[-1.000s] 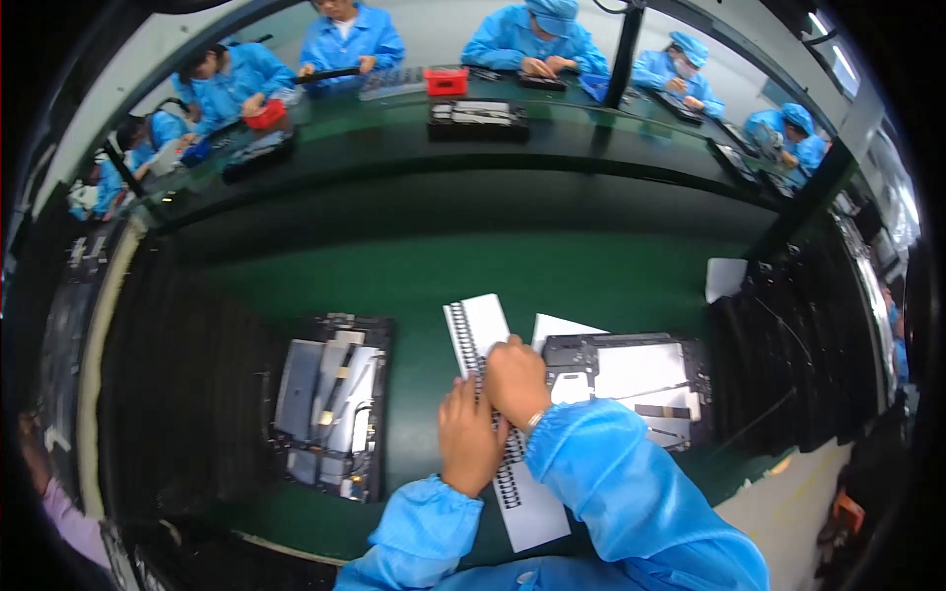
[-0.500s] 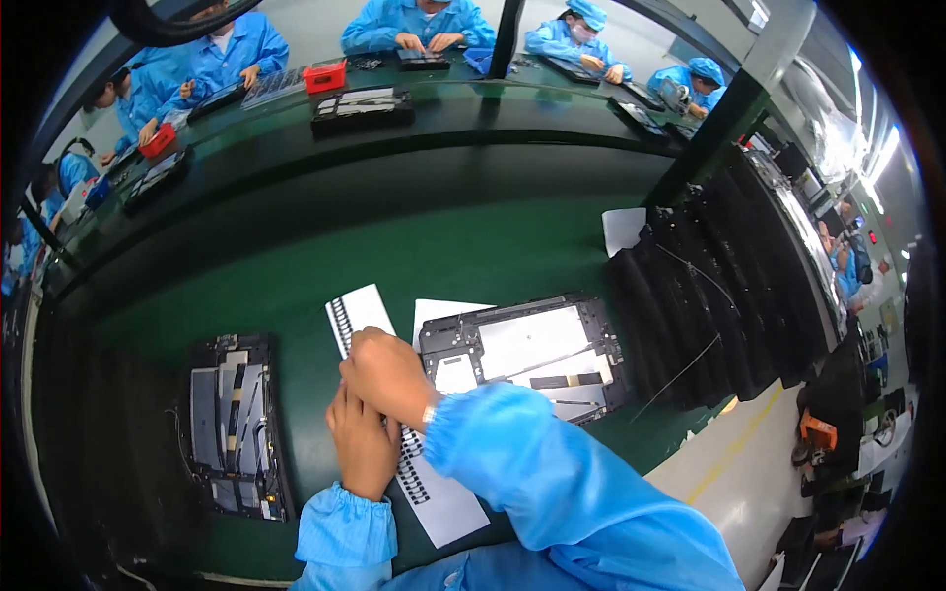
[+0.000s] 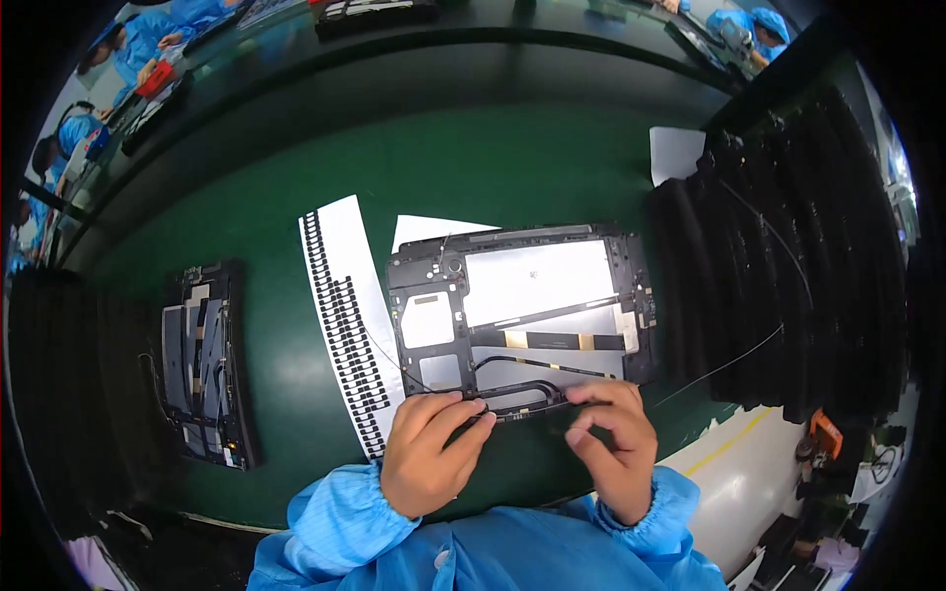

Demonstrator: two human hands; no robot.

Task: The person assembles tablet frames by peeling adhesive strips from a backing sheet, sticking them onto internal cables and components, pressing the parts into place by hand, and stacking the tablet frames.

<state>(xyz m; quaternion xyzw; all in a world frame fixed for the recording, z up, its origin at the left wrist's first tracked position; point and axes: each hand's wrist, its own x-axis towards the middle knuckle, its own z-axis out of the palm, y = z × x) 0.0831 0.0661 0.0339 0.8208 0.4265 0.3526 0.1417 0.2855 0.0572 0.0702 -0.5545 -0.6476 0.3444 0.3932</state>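
Note:
A black tablet housing (image 3: 547, 281) lies open side up in front of me, with white and silver panels, a flat ribbon cable and dark wires inside. At its near edge my left hand (image 3: 431, 453) has its fingers bent and drawn together; whatever they pinch is hidden. My right hand (image 3: 621, 443) is by the near right part of that edge, thumb and forefinger apart, with nothing visible between them. Left of the housing lies a white sheet (image 3: 379, 286) bearing rows of small black stickers. A thin dark wire crosses from this sheet toward my left hand.
A second tablet housing (image 3: 202, 364) lies at the left of the green table (image 3: 266, 236). Tall stacks of black trays (image 3: 778, 266) stand at the right, with loose wires hanging out. Dark stacks (image 3: 74, 384) line the left side. Co-workers sit beyond a raised shelf (image 3: 434, 74).
Both hands have left the sticker sheet and moved right to the housing's near edge. They were together and are now apart. The view has tilted down, showing more of the sheet.

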